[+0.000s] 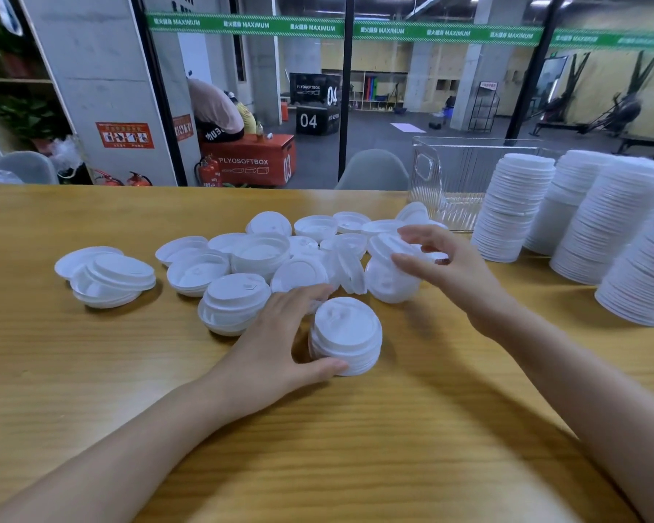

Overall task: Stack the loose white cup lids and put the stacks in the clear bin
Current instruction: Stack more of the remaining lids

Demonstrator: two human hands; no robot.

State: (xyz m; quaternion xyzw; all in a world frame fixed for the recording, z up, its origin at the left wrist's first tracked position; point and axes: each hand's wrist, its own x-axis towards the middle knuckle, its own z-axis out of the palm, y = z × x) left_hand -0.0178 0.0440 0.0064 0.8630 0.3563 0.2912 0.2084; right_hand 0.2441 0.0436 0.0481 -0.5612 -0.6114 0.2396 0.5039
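Note:
Loose white cup lids (259, 254) lie scattered across the middle of the wooden table (91, 371), some nested in short piles. My left hand (276, 345) cups a small stack of lids (346, 334) that stands on the table, thumb at its front edge and fingers behind it. My right hand (450, 266) hovers over the right side of the pile with fingers spread, its fingertips by a tilted lid (387, 243) on a short stack. The clear bin (450, 171) stands at the far right of the table, behind the lids.
Several tall stacks of white lids (514, 209) stand in a row along the right side, beside the bin. A separate small heap of lids (106, 277) lies at the left. Grey chair backs (374, 169) rise behind the far table edge.

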